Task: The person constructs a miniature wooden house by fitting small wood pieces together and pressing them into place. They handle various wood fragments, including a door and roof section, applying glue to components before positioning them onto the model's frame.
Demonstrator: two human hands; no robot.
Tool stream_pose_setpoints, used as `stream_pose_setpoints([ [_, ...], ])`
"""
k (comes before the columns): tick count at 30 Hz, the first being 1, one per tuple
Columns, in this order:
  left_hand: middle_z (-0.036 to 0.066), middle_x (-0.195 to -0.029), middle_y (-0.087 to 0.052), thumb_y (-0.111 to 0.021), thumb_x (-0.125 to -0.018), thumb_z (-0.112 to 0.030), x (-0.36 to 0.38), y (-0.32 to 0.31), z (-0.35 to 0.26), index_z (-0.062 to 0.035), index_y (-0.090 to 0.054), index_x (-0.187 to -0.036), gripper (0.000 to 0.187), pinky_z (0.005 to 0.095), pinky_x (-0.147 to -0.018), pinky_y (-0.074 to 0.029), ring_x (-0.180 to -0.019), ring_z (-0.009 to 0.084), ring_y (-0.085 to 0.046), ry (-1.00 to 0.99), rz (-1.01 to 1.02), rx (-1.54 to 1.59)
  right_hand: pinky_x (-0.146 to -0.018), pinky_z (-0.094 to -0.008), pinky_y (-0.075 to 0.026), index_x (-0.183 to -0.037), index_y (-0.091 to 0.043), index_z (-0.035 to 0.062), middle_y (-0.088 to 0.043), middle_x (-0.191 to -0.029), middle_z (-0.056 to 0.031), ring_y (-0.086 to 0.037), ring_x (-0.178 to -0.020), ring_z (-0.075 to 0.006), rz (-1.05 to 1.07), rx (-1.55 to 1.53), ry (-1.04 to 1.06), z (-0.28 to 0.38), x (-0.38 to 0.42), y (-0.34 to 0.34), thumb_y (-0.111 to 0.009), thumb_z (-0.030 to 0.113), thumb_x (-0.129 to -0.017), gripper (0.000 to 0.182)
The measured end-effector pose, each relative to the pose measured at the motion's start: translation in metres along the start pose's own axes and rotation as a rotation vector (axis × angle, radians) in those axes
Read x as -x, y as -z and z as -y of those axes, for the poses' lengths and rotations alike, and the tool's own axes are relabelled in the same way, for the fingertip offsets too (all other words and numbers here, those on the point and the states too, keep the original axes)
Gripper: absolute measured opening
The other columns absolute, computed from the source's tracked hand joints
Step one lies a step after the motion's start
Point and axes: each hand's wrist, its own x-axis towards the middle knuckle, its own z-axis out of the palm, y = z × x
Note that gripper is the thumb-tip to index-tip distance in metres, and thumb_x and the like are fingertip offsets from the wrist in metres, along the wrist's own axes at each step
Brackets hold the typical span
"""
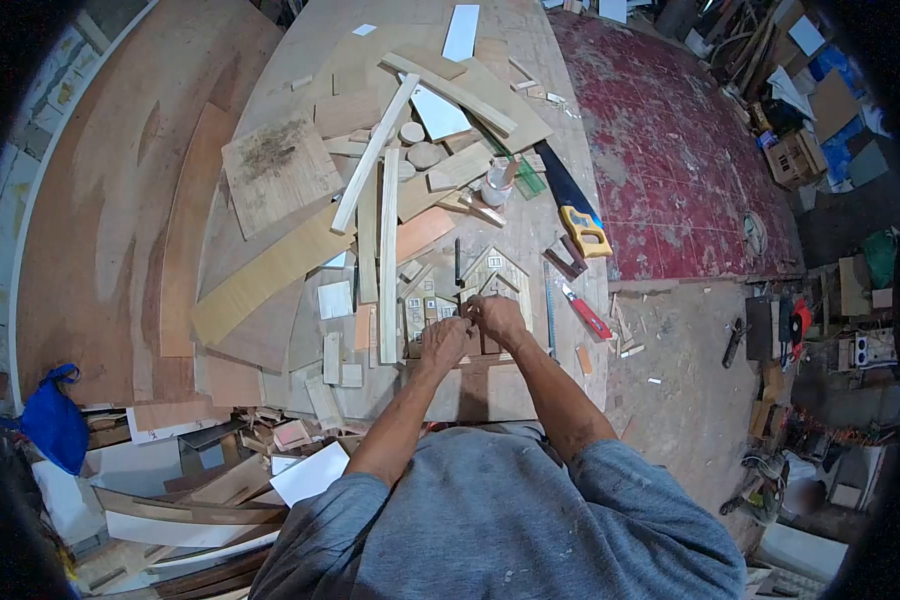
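A small wooden model house (510,277) with peaked roof fronts and little white-framed windows sits on the workbench (475,400) in front of me. Over its near side my left hand (444,343) and my right hand (500,321) come together, fingertips almost touching. Both hands have their fingers closed in a pinch. Whatever lies between the fingertips is small and dark, and the fingers mostly hide it. Just beyond the house lies a thin black stick-like tool (458,262). To its right are a red utility knife (584,312) and a ruler (550,318).
Wood strips (389,255) and offcuts crowd the bench's left and far side. A handsaw (582,228) with a yellow handle lies at the right edge, near a white glue pot (496,185). Scrap boards (195,525) pile up at lower left; plywood sheets (100,200) stand left.
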Motion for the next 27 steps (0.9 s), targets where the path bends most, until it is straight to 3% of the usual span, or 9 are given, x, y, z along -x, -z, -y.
stream_pose_setpoints([
  [6, 0.021, -0.088, -0.070, -0.055, -0.087, -0.018, -0.007, -0.002, 0.002, -0.0053, -0.071, -0.089, 0.020, 0.0494, -0.073, -0.053, -0.084, 0.0388, -0.069, -0.007, 0.016, -0.012, -0.073, -0.0439, -0.053, -0.102, -0.071, 0.0138, -0.071, -0.086, -0.0156, -0.069, -0.083, -0.0328, -0.133, -0.055, 0.083, -0.009, 0.009, 0.005, -0.062, 0.028, -0.089, 0.021],
  [9, 0.020, -0.089, -0.070, -0.059, -0.087, -0.019, -0.002, 0.010, -0.006, -0.0061, -0.070, -0.091, 0.017, 0.0498, -0.073, -0.053, -0.084, 0.0383, -0.068, -0.069, 0.000, -0.024, -0.072, -0.0472, -0.052, -0.101, -0.066, 0.0084, -0.069, -0.087, -0.0184, -0.066, -0.082, -0.0385, -0.262, -0.256, 0.075, -0.012, 0.043, 0.029, -0.063, 0.021, -0.086, 0.020],
  [13, 0.023, -0.089, -0.068, -0.061, -0.089, -0.022, 0.000, 0.018, -0.014, -0.0043, -0.068, -0.098, 0.021, 0.0512, -0.076, -0.051, -0.087, 0.0398, -0.066, -0.132, 0.081, -0.069, -0.068, -0.0479, -0.049, -0.093, -0.061, 0.0036, -0.067, -0.081, -0.0193, -0.065, -0.075, -0.0389, -0.338, -0.289, -0.074, -0.046, 0.117, 0.026, -0.067, 0.022, -0.086, 0.021],
  [16, 0.022, -0.094, -0.069, -0.060, -0.089, -0.024, 0.004, 0.019, -0.017, -0.0035, -0.068, -0.100, 0.025, 0.0488, -0.079, -0.052, -0.089, 0.0390, -0.067, -0.127, 0.073, -0.089, -0.065, -0.0463, -0.049, -0.090, -0.058, 0.0028, -0.065, -0.076, -0.0199, -0.064, -0.070, -0.0386, -0.368, -0.400, -0.297, -0.084, 0.178, 0.003, -0.067, 0.024, -0.087, 0.023],
  [17, 0.022, -0.094, -0.069, -0.060, -0.089, -0.024, 0.005, 0.017, -0.017, -0.0035, -0.068, -0.100, 0.025, 0.0488, -0.079, -0.052, -0.089, 0.0390, -0.067, -0.132, 0.078, -0.089, -0.061, -0.0435, -0.048, -0.090, -0.058, 0.0020, -0.062, -0.071, -0.0178, -0.062, -0.064, -0.0340, -0.427, -0.420, -0.324, -0.101, 0.198, -0.006, -0.067, 0.023, -0.088, 0.024],
  [18, 0.021, -0.098, -0.069, -0.060, -0.089, -0.024, 0.008, 0.013, -0.015, -0.0037, -0.069, -0.104, 0.027, 0.0474, -0.081, -0.052, -0.091, 0.0377, -0.067, -0.111, -0.001, -0.060, -0.058, -0.0407, -0.047, -0.089, -0.057, 0.0013, -0.060, -0.066, -0.0158, -0.059, -0.058, -0.0293, -0.486, -0.440, -0.352, -0.117, 0.214, -0.012, -0.068, 0.023, -0.089, 0.024],
  [20, 0.019, -0.108, -0.069, -0.061, -0.089, -0.024, 0.013, 0.008, -0.009, -0.0036, -0.068, -0.113, 0.032, 0.0424, -0.086, -0.052, -0.099, 0.0342, -0.067, -0.047, -0.077, -0.011, -0.058, -0.0415, -0.046, -0.088, -0.057, 0.0007, -0.060, -0.066, -0.0165, -0.059, -0.058, -0.0303, -0.484, -0.414, -0.428, -0.149, 0.242, -0.017, -0.067, 0.024, -0.090, 0.025],
  [25, 0.020, -0.101, -0.070, -0.061, -0.091, -0.019, 0.052, 0.020, -0.022, -0.0009, -0.070, -0.104, 0.024, 0.0424, -0.082, -0.053, -0.092, 0.0366, -0.067, 0.069, -0.331, 0.036, -0.059, -0.0441, -0.045, -0.089, -0.062, -0.0001, -0.063, -0.071, -0.0221, -0.059, -0.061, -0.0365, -0.467, -0.219, -0.580, -0.219, 0.271, -0.011, -0.066, 0.031, -0.090, 0.032],
  [27, 0.020, -0.100, -0.070, -0.062, -0.090, -0.019, 0.073, 0.023, -0.034, -0.0009, -0.070, -0.104, 0.025, 0.0423, -0.081, -0.053, -0.090, 0.0369, -0.067, 0.169, -0.311, 0.057, -0.060, -0.0447, -0.047, -0.089, -0.063, -0.0006, -0.063, -0.072, -0.0225, -0.061, -0.062, -0.0381, -0.510, -0.227, -0.575, -0.240, 0.272, -0.010, -0.065, 0.028, -0.089, 0.029],
])
